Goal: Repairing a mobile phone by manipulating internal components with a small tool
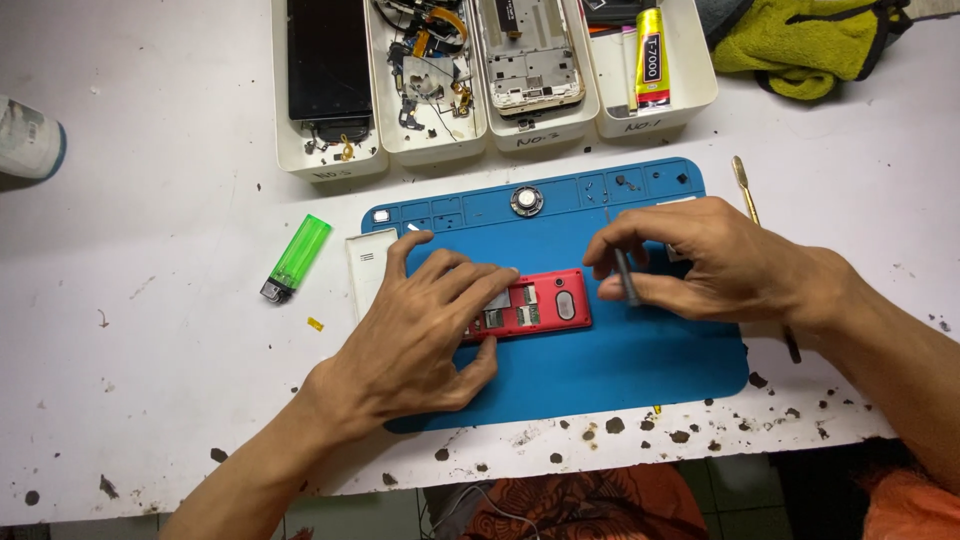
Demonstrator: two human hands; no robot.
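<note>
The left hand [425, 335] lies flat, pressing the red phone [530, 303] on the blue mat [620, 365] — best kept steady — while the right hand [700, 262] pinches a thin dark tool [627, 278] beside it

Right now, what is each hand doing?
Left hand: open, pressing down the red phone body.
Right hand: closed, fingers pinching a thin dark tool.

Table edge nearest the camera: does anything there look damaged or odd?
Yes. The white table is chipped and pitted along its front edge, with dark flecks scattered below the blue mat. A small yellow scrap lies loose near the green lighter.
</note>
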